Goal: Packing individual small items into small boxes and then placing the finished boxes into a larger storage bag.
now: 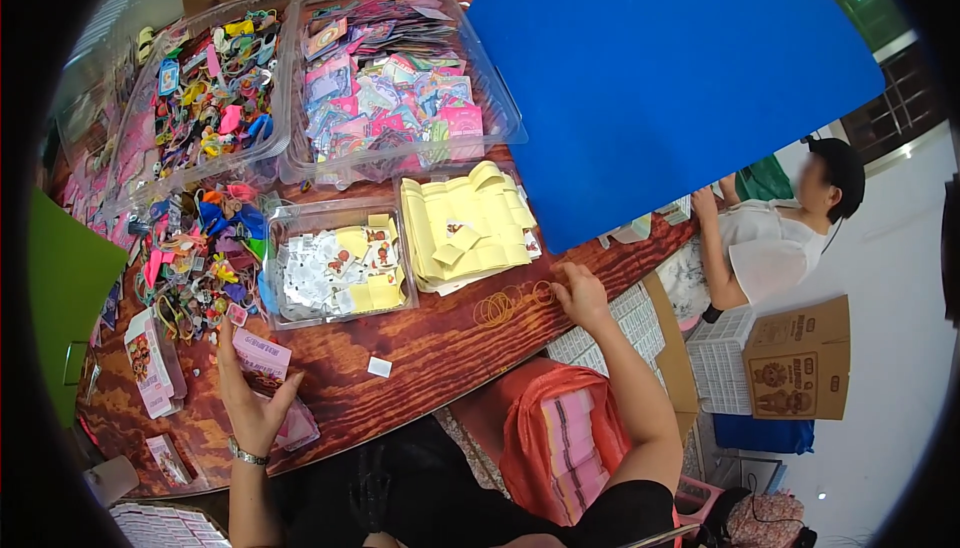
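Observation:
My left hand is wrapped round the sides of a small pack of pink printed cards, thumb on the right and fingers on the left. More pink cards lie beneath that hand. Farther right, my right hand has its fingertips curled down at the end of a cluster of yellow rubber bands, seemingly pinching one. Between the hands lies a small white paper square. Just beyond stand a clear tray of small white and yellow slips and a stack of yellow card sheets.
Large clear bins hold colourful trinkets and printed packets. Loose trinkets and pink boxes lie at left. A blue board rises at right, beside a seated person. A red bag sits near my lap.

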The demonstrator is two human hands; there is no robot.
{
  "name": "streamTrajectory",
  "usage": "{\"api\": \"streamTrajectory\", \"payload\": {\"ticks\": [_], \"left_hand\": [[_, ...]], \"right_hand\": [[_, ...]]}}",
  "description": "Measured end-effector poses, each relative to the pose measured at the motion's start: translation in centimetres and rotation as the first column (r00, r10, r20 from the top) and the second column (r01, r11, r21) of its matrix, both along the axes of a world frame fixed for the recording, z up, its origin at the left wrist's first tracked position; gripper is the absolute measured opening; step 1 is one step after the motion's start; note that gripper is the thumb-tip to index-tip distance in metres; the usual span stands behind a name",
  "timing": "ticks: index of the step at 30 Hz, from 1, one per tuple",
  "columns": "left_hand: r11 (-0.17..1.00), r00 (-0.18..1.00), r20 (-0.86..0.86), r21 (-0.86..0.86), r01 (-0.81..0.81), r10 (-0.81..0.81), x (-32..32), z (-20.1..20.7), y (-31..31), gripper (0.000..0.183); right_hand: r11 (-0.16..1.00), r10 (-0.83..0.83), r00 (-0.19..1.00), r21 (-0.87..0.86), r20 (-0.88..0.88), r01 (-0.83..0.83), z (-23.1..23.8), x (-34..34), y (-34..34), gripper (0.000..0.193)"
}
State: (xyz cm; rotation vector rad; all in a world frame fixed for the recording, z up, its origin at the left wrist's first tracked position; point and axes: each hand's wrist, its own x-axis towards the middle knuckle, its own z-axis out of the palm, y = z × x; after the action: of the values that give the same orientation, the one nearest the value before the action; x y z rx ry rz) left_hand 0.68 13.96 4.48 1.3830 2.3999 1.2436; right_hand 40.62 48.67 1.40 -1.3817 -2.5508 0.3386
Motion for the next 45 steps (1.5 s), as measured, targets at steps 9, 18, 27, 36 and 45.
{"api": "streamTrajectory", "payload": {"ticks": [9,18,27,36,45], "left_hand": [[1.0,1.0,-0.017,-0.004,-0.004,0.004,0.2,0.0,0.0,0.109],[1.0,0.999,-0.036,0.013,0.002,-0.002,0.3,0.0,-0.1,0.11],[0.999,0.999,-0.024,0.028,0.025,-0.024,0.1,0.1,-0.1,0.111],[0.999,0.998,0.058,0.012,0.036,-0.036,-0.1,-0.1,-0.8,0.112],[1.0,0.991,0.133,0.011,0.009,-0.011,-0.5,-0.6,-2.3,0.112]], "right_hand": [[0.967,0.101,0.991,-0.244,0.089,-0.076,-0.1,-5.3,-2.3,0.02],[0.989,0.123,0.973,-0.1,0.193,-0.105,-2.6,-4.8,-3.6,0.016],[0.956,0.1,0.995,-0.273,-0.028,-0.104,-0.9,-4.3,-2.7,0.018],[0.973,0.113,0.978,-0.22,0.177,-0.073,-2.4,-5.1,-3.6,0.015],[0.977,0.104,0.992,-0.196,0.067,-0.089,0.9,-3.8,-4.0,0.017]]}}
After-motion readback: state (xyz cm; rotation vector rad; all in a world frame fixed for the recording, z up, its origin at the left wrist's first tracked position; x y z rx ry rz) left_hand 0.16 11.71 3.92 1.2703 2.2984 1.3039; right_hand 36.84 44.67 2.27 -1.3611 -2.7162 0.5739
